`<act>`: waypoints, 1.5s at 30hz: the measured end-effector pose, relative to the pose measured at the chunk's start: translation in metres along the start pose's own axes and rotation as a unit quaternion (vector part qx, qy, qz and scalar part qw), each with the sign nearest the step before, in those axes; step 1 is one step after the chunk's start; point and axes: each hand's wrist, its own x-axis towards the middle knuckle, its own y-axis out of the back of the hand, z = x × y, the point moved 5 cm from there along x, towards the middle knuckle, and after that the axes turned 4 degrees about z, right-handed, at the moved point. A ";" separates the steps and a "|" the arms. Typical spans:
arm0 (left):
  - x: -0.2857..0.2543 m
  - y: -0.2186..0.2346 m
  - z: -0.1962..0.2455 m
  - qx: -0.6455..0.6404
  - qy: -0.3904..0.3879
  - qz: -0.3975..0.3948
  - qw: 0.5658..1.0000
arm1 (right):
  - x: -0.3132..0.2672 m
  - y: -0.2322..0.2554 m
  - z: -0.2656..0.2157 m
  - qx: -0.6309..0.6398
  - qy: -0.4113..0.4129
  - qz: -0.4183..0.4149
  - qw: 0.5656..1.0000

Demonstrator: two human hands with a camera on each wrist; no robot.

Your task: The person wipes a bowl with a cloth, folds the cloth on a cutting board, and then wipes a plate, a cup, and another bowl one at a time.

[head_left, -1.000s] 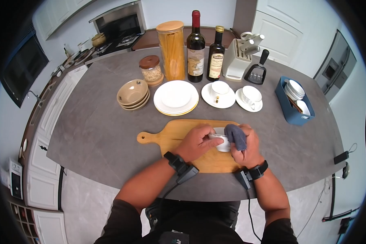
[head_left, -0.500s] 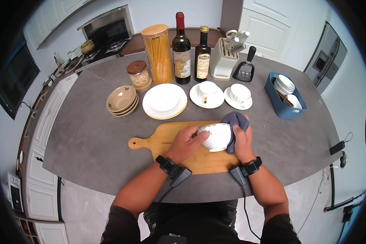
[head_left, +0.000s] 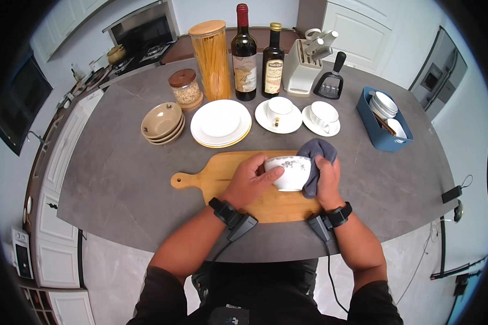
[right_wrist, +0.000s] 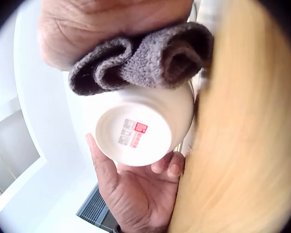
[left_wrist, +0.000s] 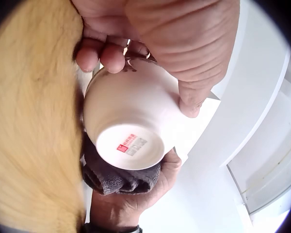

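Place: home kitchen
Cooking end: stovetop [head_left: 155, 52] with a clay pot [head_left: 116, 54] beside it
Walls: white panelled cabinets [head_left: 358, 37], steel refrigerator [head_left: 438, 76]
Island: knife block [head_left: 302, 69], spaghetti jar [head_left: 211, 62]

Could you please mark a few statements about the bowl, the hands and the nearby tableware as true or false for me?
1. The left hand grips the white bowl. True.
2. The right hand holds a spoon. False: it holds a grey cloth against the bowl.
3. A red mark shows on the bowl's underside. True.
4. The brown bowls are to the right of the white plates. False: they are to the left of them.
5. Two white cups sit on saucers. True.
6. The black spatula is in the blue basket. False: it is beside the knife block.
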 end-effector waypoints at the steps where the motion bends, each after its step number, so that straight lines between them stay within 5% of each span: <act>1: 0.000 0.000 0.001 -0.011 0.002 -0.002 1.000 | 0.003 0.002 0.008 0.046 -0.056 -0.022 0.997; 3: 0.000 0.001 0.002 -0.020 0.003 0.000 1.000 | 0.005 0.001 0.016 0.083 -0.076 0.009 0.994; 9: -0.005 0.001 0.007 -0.017 0.030 -0.027 0.999 | -0.010 -0.003 -0.003 -0.074 0.094 -0.014 0.993; 11: -0.006 -0.001 0.021 0.091 -0.069 -0.028 0.993 | -0.017 -0.011 -0.020 -0.272 0.327 -0.101 0.899; 12: -0.006 -0.001 0.021 0.091 -0.069 -0.028 0.993 | -0.018 -0.013 -0.021 -0.296 0.354 -0.105 0.881; 13: -0.006 0.000 0.021 0.098 -0.075 -0.026 0.992 | -0.023 -0.014 -0.024 -0.296 0.354 -0.104 0.881; 15: -0.005 -0.002 0.022 0.104 -0.082 -0.027 0.991 | -0.022 -0.008 -0.012 -0.182 0.083 -0.077 0.977; 19: -0.005 0.001 0.018 0.060 -0.023 -0.011 0.998 | -0.007 -0.004 -0.001 -0.050 0.059 0.014 0.997; 22: -0.002 0.001 0.007 0.031 0.001 -0.012 0.999 | 0.002 0.004 0.019 0.086 -0.068 0.023 0.994; 26: -0.005 0.002 0.014 0.035 0.006 -0.009 0.999 | -0.001 0.001 0.016 0.018 -0.046 0.010 0.999; 28: -0.007 -0.001 0.021 0.030 -0.010 -0.008 0.999 | -0.010 -0.007 0.000 -0.052 0.101 0.001 0.993; 29: -0.007 -0.003 0.024 0.024 -0.026 -0.009 0.999 | -0.009 -0.006 -0.003 -0.052 0.101 -0.001 0.994; 31: -0.006 -0.003 0.024 0.047 -0.052 -0.009 0.997 | -0.017 -0.017 -0.024 -0.288 0.350 -0.092 0.887; 32: -0.006 -0.003 0.025 0.070 -0.078 -0.011 0.994 | -0.017 -0.018 -0.024 -0.289 0.375 -0.107 0.874; 33: -0.007 -0.003 0.024 0.070 -0.076 -0.012 0.995 | -0.022 -0.017 -0.024 -0.289 0.373 -0.106 0.875; 35: -0.007 -0.002 0.030 0.108 -0.083 -0.007 0.991 | -0.022 -0.009 -0.010 -0.197 0.109 -0.072 0.972; 39: -0.004 -0.001 0.024 0.109 -0.066 -0.003 0.992 | -0.007 -0.003 -0.003 -0.060 0.090 -0.005 0.994; 42: -0.005 -0.002 0.023 0.047 -0.042 0.000 0.998 | 0.003 0.006 0.014 0.045 -0.040 0.014 0.998; 45: -0.005 -0.001 0.017 0.007 -0.003 -0.010 1.000 | 0.002 0.003 0.006 -0.059 0.062 0.020 0.996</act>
